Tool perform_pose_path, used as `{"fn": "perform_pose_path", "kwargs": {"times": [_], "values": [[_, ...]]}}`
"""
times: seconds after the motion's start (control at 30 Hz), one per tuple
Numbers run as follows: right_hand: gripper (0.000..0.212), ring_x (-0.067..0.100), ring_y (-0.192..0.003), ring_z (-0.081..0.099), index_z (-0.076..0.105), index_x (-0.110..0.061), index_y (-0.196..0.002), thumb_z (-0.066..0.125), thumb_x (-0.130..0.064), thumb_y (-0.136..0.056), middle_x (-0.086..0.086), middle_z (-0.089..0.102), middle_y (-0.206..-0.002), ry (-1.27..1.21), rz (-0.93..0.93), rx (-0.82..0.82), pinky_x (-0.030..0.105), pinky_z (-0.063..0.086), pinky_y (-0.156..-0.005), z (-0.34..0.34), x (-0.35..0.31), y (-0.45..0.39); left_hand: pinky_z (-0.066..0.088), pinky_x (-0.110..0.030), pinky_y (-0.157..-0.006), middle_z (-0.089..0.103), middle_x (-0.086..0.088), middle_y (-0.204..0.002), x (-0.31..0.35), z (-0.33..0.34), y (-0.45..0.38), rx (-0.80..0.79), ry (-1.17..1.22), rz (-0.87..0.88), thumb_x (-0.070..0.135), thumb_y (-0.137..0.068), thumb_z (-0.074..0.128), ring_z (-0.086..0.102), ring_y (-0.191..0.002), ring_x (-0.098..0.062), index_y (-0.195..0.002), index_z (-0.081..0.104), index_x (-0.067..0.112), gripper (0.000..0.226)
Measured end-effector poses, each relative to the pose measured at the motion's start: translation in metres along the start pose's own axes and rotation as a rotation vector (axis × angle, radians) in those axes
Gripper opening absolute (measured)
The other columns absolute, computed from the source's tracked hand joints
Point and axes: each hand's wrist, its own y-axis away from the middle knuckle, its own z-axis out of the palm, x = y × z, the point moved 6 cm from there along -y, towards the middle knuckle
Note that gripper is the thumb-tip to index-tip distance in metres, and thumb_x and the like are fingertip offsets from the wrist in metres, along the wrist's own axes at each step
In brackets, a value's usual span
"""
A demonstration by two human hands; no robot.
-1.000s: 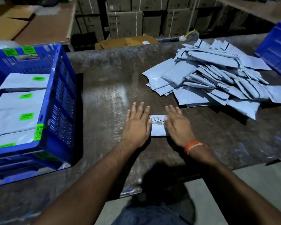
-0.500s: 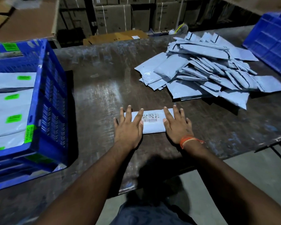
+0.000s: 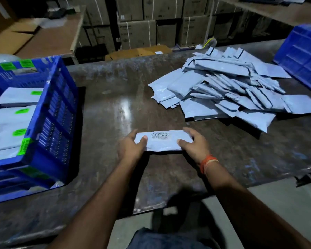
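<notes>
A grey mailer packet (image 3: 162,141) with a barcode label lies lengthwise in front of me, just above the dark table (image 3: 115,108). My left hand (image 3: 131,148) grips its left end, thumb on top. My right hand (image 3: 194,143) grips its right end the same way, thumb on top and fingers under the edge. An orange band sits on my right wrist. A loose pile of similar grey packets (image 3: 228,90) lies on the table at the far right.
A blue crate (image 3: 56,112) on the left holds stacked grey packets with green stickers. Another blue crate (image 3: 302,56) stands at the far right edge. Cardboard boxes (image 3: 136,33) line the back. The table's front edge runs close to my body.
Both hands lay flat, pressing the packet on the table. Now they have slid to its ends and curled round it, and the packet appears lifted slightly.
</notes>
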Motion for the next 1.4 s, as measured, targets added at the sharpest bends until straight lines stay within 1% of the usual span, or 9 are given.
{"fn": "perform_pose_path", "kwargs": {"times": [0.2, 0.37, 0.53, 0.63, 0.77, 0.9, 1.0, 1.2, 1.4], "values": [[0.028, 0.019, -0.098, 0.068, 0.074, -0.02, -0.11, 0.077, -0.01, -0.084, 0.002, 0.068, -0.121, -0.518, -0.034, -0.068, 0.032, 0.057, -0.075, -0.095, -0.016, -0.023, 0.061, -0.045, -0.082, 0.076, -0.005, -0.106, 0.101, 0.026, 0.023, 0.011, 0.48, 0.065, 0.031, -0.073, 0.078, 0.074, -0.095, -0.029, -0.11, 0.072, 0.023, 0.039], [0.025, 0.019, -0.078, 0.066, 0.073, -0.016, -0.112, 0.07, -0.006, -0.089, 0.001, 0.068, -0.118, -0.643, -0.049, -0.082, 0.032, 0.058, -0.068, -0.203, -0.019, -0.046, 0.047, -0.022, -0.05, 0.066, -0.016, -0.124, 0.205, 0.081, 0.043, -0.06, 0.579, 0.169, 0.018, -0.088, 0.076, 0.06, -0.062, -0.012, -0.118, 0.068, 0.021, 0.032], [0.027, 0.004, -0.047, 0.055, 0.069, -0.006, -0.117, 0.066, 0.001, -0.091, -0.004, 0.068, -0.073, -0.61, -0.069, -0.037, 0.017, 0.045, -0.046, -0.314, -0.001, -0.06, 0.037, -0.018, -0.045, 0.055, -0.007, -0.109, 0.284, 0.163, 0.06, -0.158, 0.544, 0.225, 0.009, -0.091, 0.072, 0.037, -0.04, -0.009, -0.123, 0.064, 0.012, 0.033], [0.026, 0.004, -0.046, 0.051, 0.071, -0.008, -0.115, 0.068, -0.001, -0.09, -0.006, 0.066, -0.07, -0.546, -0.068, 0.016, 0.019, 0.048, -0.049, -0.376, 0.018, -0.068, 0.039, -0.022, -0.051, 0.059, -0.003, -0.117, 0.324, 0.213, 0.068, -0.211, 0.507, 0.241, 0.011, -0.091, 0.074, 0.039, -0.042, -0.01, -0.12, 0.066, 0.014, 0.03], [0.024, 0.004, -0.052, 0.051, 0.071, -0.013, -0.113, 0.067, -0.004, -0.09, -0.008, 0.066, -0.069, -0.524, -0.04, 0.085, 0.025, 0.049, -0.063, -0.446, 0.041, -0.087, 0.043, -0.025, -0.056, 0.063, 0.003, -0.095, 0.378, 0.272, 0.075, -0.287, 0.504, 0.257, 0.011, -0.09, 0.074, 0.045, -0.055, -0.015, -0.113, 0.068, 0.012, 0.023], [0.024, 0.018, -0.076, 0.056, 0.071, -0.01, -0.113, 0.067, -0.002, -0.09, 0.008, 0.068, -0.094, -0.54, -0.054, 0.106, 0.033, 0.052, -0.074, -0.504, 0.053, -0.114, 0.042, -0.026, -0.059, 0.063, 0.008, -0.09, 0.423, 0.321, 0.073, -0.328, 0.531, 0.284, 0.009, -0.091, 0.073, 0.045, -0.06, -0.017, -0.106, 0.069, 0.013, 0.016], [0.023, 0.018, -0.072, 0.058, 0.07, -0.008, -0.111, 0.066, 0.0, -0.09, 0.011, 0.069, -0.091, -0.508, -0.085, 0.104, 0.029, 0.055, -0.067, -0.537, 0.055, -0.143, 0.046, -0.025, -0.061, 0.065, 0.001, -0.098, 0.446, 0.353, 0.059, -0.311, 0.534, 0.303, 0.011, -0.09, 0.075, 0.049, -0.06, -0.013, -0.102, 0.071, 0.017, 0.015], [0.022, 0.011, -0.064, 0.061, 0.071, -0.009, -0.112, 0.065, -0.001, -0.092, 0.005, 0.069, -0.09, -0.449, -0.129, 0.091, 0.023, 0.057, -0.061, -0.595, 0.059, -0.206, 0.05, -0.022, -0.06, 0.065, 0.019, -0.092, 0.503, 0.403, 0.03, -0.248, 0.547, 0.338, 0.009, -0.09, 0.073, 0.058, -0.065, -0.009, -0.113, 0.071, 0.012, 0.023], [0.022, 0.021, -0.077, 0.06, 0.072, -0.013, -0.108, 0.067, -0.002, -0.09, 0.007, 0.07, -0.093, -0.456, -0.151, 0.067, 0.037, 0.055, -0.078, -0.655, 0.072, -0.251, 0.055, -0.021, -0.063, 0.061, 0.021, -0.092, 0.559, 0.449, 0.019, -0.234, 0.541, 0.423, 0.005, -0.091, 0.071, 0.055, -0.061, 0.025, -0.116, 0.07, 0.011, 0.025]]}}
